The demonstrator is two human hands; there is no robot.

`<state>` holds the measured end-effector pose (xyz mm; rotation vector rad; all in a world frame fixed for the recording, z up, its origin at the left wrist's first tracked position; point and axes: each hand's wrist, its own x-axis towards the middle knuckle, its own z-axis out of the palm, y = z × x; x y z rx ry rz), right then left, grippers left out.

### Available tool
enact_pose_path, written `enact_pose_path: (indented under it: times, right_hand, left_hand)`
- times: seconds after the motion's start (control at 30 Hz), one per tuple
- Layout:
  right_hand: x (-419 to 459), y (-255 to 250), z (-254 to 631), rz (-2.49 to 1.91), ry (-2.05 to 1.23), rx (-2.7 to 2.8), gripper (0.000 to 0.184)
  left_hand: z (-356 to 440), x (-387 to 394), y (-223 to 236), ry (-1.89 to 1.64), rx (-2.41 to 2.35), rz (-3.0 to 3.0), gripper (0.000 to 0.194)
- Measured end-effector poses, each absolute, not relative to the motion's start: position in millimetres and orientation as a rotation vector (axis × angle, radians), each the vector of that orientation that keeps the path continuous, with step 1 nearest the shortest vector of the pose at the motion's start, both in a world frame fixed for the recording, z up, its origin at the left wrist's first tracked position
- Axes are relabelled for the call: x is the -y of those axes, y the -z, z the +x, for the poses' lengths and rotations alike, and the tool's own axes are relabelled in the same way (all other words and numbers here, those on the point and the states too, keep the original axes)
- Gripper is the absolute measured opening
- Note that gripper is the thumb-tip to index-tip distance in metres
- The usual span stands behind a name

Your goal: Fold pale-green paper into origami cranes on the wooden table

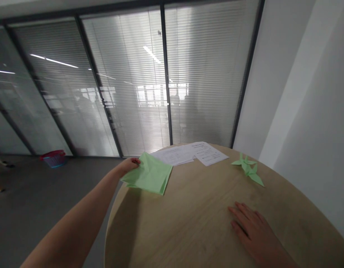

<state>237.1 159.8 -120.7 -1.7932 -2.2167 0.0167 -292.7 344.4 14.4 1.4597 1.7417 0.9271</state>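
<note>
The left hand (131, 164) is pinching green paper (151, 174) by its ten-o'clock edge, apparently keeping layers together, the empty right hand (254, 230) resting at four o'clock on the table (185, 219).

The white sheets (211, 154) bear print, apparently too small to read.

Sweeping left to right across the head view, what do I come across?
Basket → green paper held by the left hand → rightmost printed page → folded green shapes. The right hand lies nearer, overlapping the shapes' left-to-right span, so I leave it unranked.
</note>
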Motion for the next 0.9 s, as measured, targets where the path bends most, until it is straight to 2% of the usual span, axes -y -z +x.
enact_pose_path:
  times: [0.2,0.37,0.47,0.67,0.9]
  right_hand:
    - [-159,119,235,-1.776,-0.023,2.208,0.05]
    - [-155,104,229,-1.811,-0.07,2.194,0.048]
    - [-151,88,222,-1.832,-0.109,2.186,0.046]
    - [-149,74,217,-1.886,-0.167,2.183,0.047]
    - [-152,89,222,-1.839,-0.12,2.194,0.048]
  left_hand:
    - [-293,-353,-3,-0.66,-2.017,1.832,0.031]
    - [-272,-336,8,-0.521,-2.064,2.182,0.054]
    - [-250,-326,25,-0.184,-2.045,2.525,0.063]
    - [-219,-306,55,0.038,-2.043,2.454,0.066]
    - [-220,-304,45,0.063,-1.967,2.443,0.063]
